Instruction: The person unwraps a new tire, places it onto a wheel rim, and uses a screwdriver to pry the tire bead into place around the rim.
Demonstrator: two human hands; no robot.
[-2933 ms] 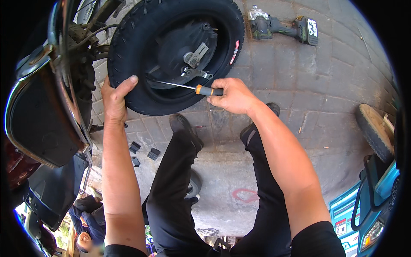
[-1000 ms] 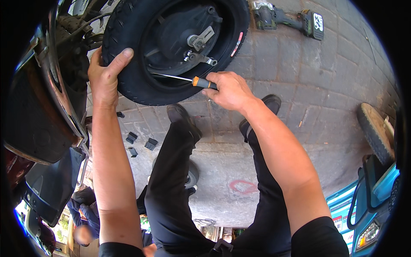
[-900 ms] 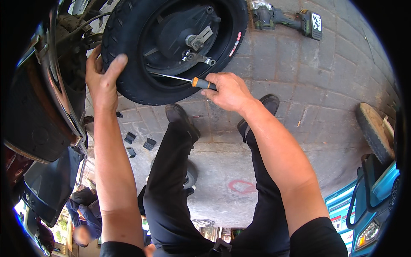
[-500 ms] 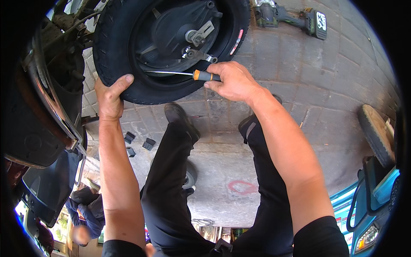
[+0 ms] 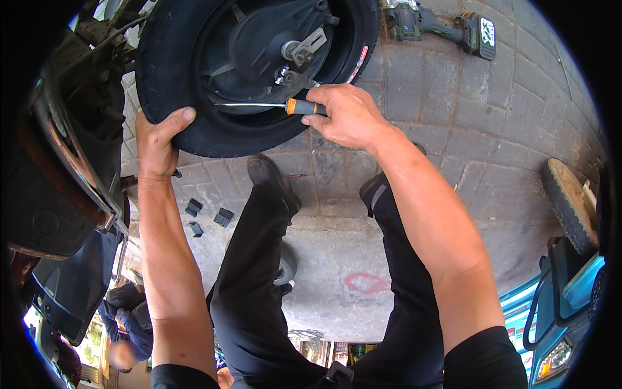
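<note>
Left hand (image 5: 157,144) of mine gripping the lower edge of the black scooter tyre (image 5: 194,123), right hand (image 5: 346,115) clenched round an orange-handled screwdriver (image 5: 275,106), shaft reaching left across the wheel hub (image 5: 272,45), power drill (image 5: 440,27) lying on the paved floor (image 5: 466,129) beyond.

Left hand (image 5: 157,139) gripping, arm extended; right hand (image 5: 346,117) fisted, wrist bent.

Count of items, by kind

Hands: two, a left hand (image 5: 159,142) and a right hand (image 5: 346,117). Screwdriver (image 5: 285,106): one, upper centre. Mounted tyre (image 5: 194,126): one, top. Loose wheel (image 5: 570,206): one, right edge. Power tool (image 5: 440,26): one, upper right. Small black blocks (image 5: 206,216): three, left of centre. Shoes (image 5: 269,178): two.
</note>
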